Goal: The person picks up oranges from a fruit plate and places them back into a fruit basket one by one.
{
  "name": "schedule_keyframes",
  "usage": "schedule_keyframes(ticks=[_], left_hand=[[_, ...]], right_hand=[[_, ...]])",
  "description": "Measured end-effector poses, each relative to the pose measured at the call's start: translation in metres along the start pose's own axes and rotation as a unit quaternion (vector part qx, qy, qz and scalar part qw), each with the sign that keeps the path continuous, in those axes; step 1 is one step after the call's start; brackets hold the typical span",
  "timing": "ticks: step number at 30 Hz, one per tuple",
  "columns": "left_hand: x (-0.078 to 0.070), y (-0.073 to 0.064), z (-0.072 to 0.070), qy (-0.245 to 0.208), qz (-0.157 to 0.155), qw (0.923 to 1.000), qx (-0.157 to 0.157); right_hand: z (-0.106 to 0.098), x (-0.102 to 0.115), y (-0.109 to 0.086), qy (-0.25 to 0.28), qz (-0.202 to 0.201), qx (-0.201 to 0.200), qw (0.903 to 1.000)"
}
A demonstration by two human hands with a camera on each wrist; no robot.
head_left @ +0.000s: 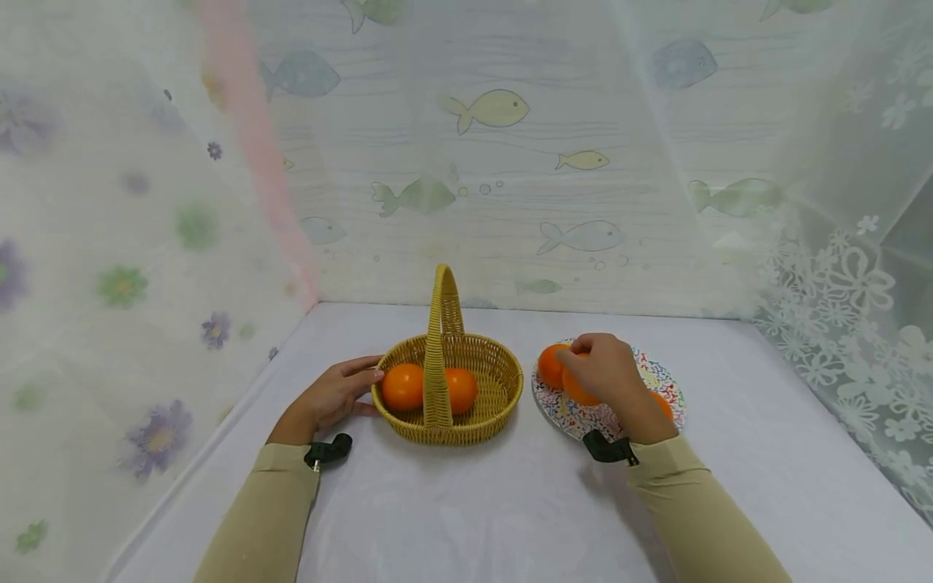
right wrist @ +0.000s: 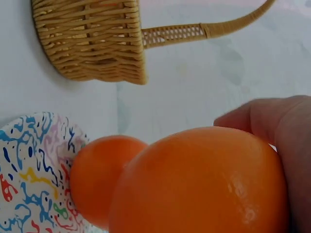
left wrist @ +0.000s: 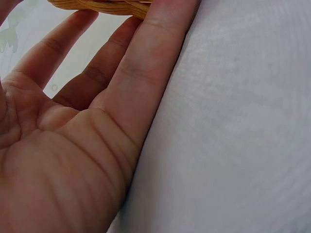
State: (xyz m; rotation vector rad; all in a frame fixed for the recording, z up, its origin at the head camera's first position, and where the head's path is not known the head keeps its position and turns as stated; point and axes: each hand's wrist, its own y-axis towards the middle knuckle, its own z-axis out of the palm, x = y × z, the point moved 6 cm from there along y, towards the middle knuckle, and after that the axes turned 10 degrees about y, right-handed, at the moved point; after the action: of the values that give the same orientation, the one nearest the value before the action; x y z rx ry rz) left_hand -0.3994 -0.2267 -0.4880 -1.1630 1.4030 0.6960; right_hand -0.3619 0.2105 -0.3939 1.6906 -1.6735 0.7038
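A yellow wicker basket [head_left: 446, 436] with a tall handle stands on the table, two oranges inside: one [head_left: 402, 387] at the left, another [head_left: 462, 391] partly behind the handle. My left hand [head_left: 331, 397] touches the basket's left side; its fingers are extended against the wicker in the left wrist view. To the right, my right hand [head_left: 611, 371] grips an orange [right wrist: 199, 184] over a plate [head_left: 659, 372] with a multicoloured squiggle pattern. Beside that fruit lies another orange [head_left: 550, 367], and a further orange [head_left: 662, 404] shows partly behind the right wrist.
A white cloth [head_left: 437, 518] covers the table. Behind it hangs a curtain [head_left: 496, 186] printed with fish, and a flowered curtain [head_left: 146, 324] borders the left side. Sheer lace fabric [head_left: 860, 324] hangs along the right edge.
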Motion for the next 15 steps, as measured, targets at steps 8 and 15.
schedule_keyframes(ticks=[8,15], left_hand=[[0.000,-0.001,0.000,-0.004,0.003,1.0000,-0.001],[-0.001,0.000,0.001,0.006,0.012,0.9999,0.007]], right_hand=[[-0.001,0.008,-0.004,0.014,-0.008,0.022,0.9996],[-0.004,0.018,-0.009,0.013,-0.024,0.032,0.9991]])
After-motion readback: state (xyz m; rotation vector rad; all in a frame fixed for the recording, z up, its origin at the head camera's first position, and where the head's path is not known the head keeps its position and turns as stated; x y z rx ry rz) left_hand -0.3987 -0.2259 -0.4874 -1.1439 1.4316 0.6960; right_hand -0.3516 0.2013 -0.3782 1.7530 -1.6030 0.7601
